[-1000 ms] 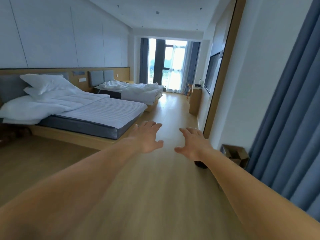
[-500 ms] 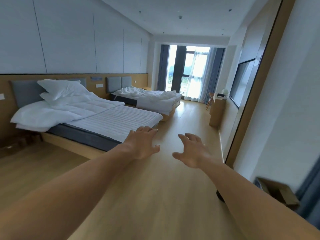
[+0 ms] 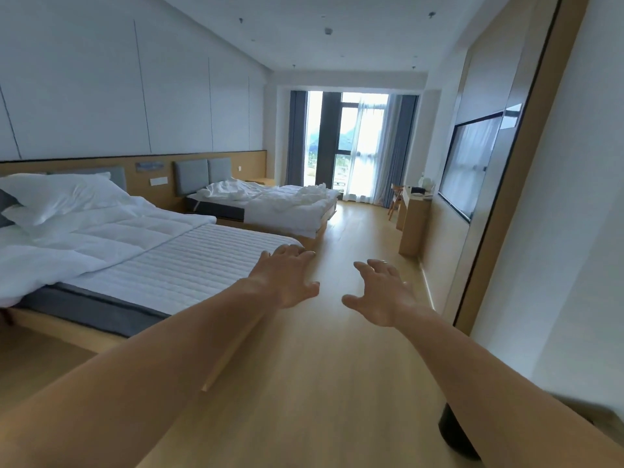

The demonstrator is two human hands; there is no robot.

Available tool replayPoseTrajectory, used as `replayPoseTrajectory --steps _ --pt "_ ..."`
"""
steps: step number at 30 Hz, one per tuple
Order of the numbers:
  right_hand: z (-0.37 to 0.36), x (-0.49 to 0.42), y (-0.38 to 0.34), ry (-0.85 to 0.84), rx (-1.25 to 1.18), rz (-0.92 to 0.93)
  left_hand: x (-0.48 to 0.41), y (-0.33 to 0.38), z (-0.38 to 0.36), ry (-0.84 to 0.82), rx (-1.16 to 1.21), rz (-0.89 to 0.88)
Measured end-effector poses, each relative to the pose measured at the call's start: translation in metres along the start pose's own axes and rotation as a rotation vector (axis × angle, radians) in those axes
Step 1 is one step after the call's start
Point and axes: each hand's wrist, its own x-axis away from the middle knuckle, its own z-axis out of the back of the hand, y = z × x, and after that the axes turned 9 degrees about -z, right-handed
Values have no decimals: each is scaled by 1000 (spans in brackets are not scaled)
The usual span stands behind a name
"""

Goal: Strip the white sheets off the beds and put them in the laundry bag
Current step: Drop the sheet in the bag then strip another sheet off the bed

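Two beds stand along the left wall. The near bed point(image 3: 189, 265) shows a white ribbed mattress cover, with a white duvet point(image 3: 101, 238) and pillows point(image 3: 57, 194) heaped at its head. On the far bed point(image 3: 287, 211) lie rumpled white sheets point(image 3: 270, 197). My left hand point(image 3: 287, 278) and my right hand point(image 3: 381, 292) reach forward over the floor, fingers spread, holding nothing. My left hand hovers by the near bed's foot corner. No laundry bag is in view.
A wooden floor point(image 3: 337, 349) runs between the beds and the right wall. A wooden desk point(image 3: 412, 221) with a chair stands at the right by the window point(image 3: 351, 146). A dark round object point(image 3: 456, 430) sits on the floor at the lower right.
The view has swung left and forward toward the beds. The blue curtain and the cardboard box at the right have left the view. Both hands stay outstretched and empty.
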Motion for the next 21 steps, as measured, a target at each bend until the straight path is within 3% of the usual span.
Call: replayPoseTrajectory --steps 11,21 --pt "-7 -268 30 23 -41 65 -237 -75 -46 59 12 50" --pt "-42 -492 30 5 5 77 -431 -172 -129 5 26 62"
